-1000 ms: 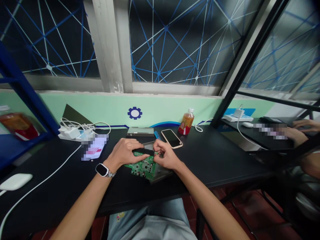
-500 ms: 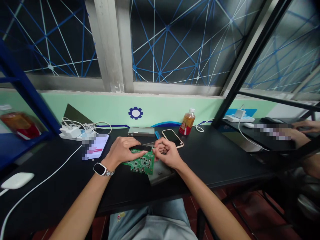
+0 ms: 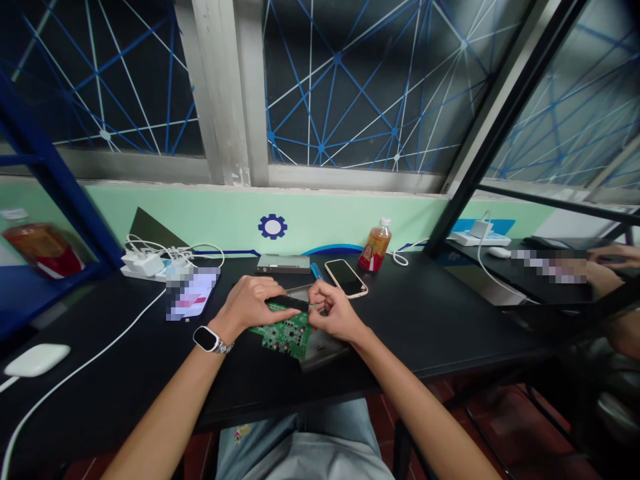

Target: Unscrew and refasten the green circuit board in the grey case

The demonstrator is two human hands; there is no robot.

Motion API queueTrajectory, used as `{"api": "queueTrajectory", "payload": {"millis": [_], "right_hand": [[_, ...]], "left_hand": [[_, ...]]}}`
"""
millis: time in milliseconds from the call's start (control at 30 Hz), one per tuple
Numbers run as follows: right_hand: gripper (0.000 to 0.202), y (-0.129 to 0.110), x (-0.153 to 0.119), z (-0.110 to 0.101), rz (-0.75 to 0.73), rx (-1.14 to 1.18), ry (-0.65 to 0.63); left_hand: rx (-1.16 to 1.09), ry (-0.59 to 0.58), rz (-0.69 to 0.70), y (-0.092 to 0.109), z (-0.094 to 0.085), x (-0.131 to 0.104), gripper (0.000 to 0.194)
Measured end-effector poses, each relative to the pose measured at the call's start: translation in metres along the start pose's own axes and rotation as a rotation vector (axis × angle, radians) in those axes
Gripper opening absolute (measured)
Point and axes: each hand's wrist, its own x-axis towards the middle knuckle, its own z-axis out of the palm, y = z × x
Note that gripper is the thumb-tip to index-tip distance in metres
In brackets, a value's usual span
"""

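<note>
A green circuit board [image 3: 287, 335] with a black strip [image 3: 289, 303] along its far edge is held above the desk, its near edge tilted toward me. My left hand [image 3: 253, 302] grips the board from the left, thumb along the black strip and fingers over the far side. My right hand [image 3: 334, 310] pinches at the board's right far corner; whatever is between those fingertips is too small to make out. Beneath the board and my right hand lies a grey metal plate or casing [image 3: 323, 350], partly hidden.
Behind my hands are a grey metal box [image 3: 283, 264], a blue object [image 3: 317, 271], a phone [image 3: 346, 277] and a drink bottle [image 3: 376, 247]. On the left lie a lit phone [image 3: 196, 293], a power strip [image 3: 145, 270] and a white cable [image 3: 95, 357]. Another person's hand [image 3: 575, 265] is at far right.
The board and both hands have shifted slightly, the board a little lower in the picture. My right fingers have curled closer to the board's corner. The grip stays the same.
</note>
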Motion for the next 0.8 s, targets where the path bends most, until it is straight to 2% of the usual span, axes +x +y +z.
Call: {"api": "queueTrajectory", "payload": {"millis": [133, 333, 500, 800], "right_hand": [[0.025, -0.001, -0.001, -0.001, -0.020, -0.017, -0.018], [0.030, -0.004, 0.001, -0.001, 0.012, 0.144, 0.040], [0.029, -0.002, 0.001, -0.002, -0.025, 0.088, 0.081], [0.025, 0.000, 0.000, -0.005, -0.039, 0.063, 0.081]], "left_hand": [[-0.021, -0.018, 0.016, -0.001, 0.001, -0.001, 0.032], [-0.013, 0.070, -0.017, -0.009, -0.002, -0.004, 0.031], [0.004, 0.066, -0.019, -0.008, -0.003, -0.004, 0.032], [0.015, 0.054, -0.010, -0.003, -0.005, -0.001, 0.033]]}}
